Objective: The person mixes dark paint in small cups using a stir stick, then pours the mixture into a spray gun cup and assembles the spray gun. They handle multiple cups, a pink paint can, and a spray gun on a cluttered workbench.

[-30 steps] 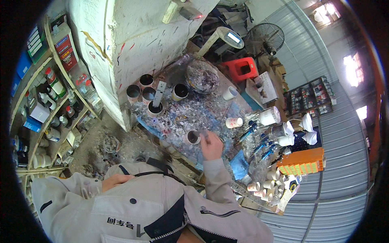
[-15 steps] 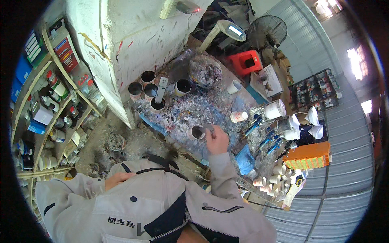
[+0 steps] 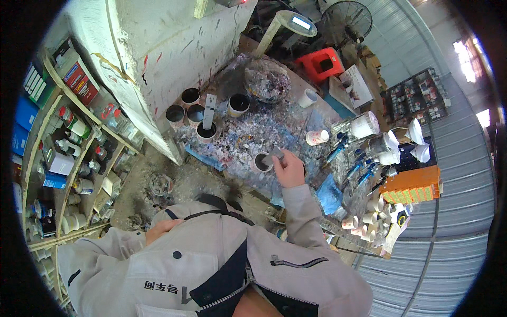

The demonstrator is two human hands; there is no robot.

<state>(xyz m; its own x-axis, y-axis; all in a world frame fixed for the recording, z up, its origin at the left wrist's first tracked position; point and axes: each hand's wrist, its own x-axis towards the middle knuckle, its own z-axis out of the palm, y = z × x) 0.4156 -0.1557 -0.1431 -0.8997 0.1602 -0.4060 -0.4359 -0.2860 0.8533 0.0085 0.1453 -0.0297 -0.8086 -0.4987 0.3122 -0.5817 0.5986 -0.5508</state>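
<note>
My right hand (image 3: pixel 288 168) grips a short grey flat tool (image 3: pixel 273 156) over the rim of a small cup with dark contents (image 3: pixel 260 164), on the paint-crusted worktop (image 3: pixel 245 140). My left hand (image 3: pixel 158 231) lies at my belly, partly hidden by my jacket, so its finger shape is unclear. Farther back stand several cups of dark liquid (image 3: pixel 237 104), one with a light flat stick (image 3: pixel 209 113) in it. A white printed cup (image 3: pixel 317 137) is to the right, near blue-handled tools (image 3: pixel 340 148).
Shelves of bottles and cans (image 3: pixel 74 174) line the left, beside a white wall (image 3: pixel 163 47). Behind the worktop are a red stool (image 3: pixel 319 63), a fan (image 3: pixel 348 24) and a scale (image 3: pixel 293 24). An orange box (image 3: pixel 412 187) and stacked cups (image 3: pixel 369 224) sit at the right.
The whole view has shifted, with the worktop moving right and slightly up in the picture. My right hand stays at the small cup, the grey tool now more plainly visible.
</note>
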